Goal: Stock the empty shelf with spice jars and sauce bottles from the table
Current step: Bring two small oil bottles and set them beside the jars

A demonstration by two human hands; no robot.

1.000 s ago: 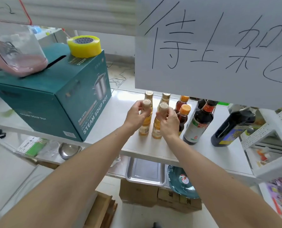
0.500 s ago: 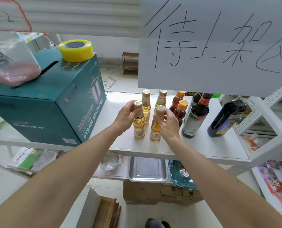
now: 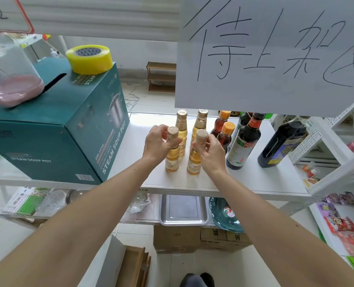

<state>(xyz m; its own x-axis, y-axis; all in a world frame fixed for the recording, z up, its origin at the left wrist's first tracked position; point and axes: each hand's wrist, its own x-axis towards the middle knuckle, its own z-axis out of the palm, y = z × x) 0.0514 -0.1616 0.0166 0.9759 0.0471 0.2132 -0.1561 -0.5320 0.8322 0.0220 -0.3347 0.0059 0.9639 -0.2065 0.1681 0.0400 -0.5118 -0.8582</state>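
- My left hand (image 3: 158, 141) is wrapped around the neck of one small golden bottle (image 3: 172, 157), and my right hand (image 3: 210, 151) grips the neck of its twin (image 3: 194, 162) just beside it, at 3 o'clock.
- Both bottles stand upright on the white shelf (image 3: 254, 183). I judge I hold them by the necks to line them up in front of the two matching bottles (image 3: 182, 129) at 12 o'clock.
- Both forearms reach forward and converge, wrists level, fingers curled below the caps.
- The orange-capped bottles (image 3: 225, 135) and the dark sauce bottles (image 3: 242, 146) sit at 2 o'clock; a teal box (image 3: 58, 131) sits at 9 o'clock.
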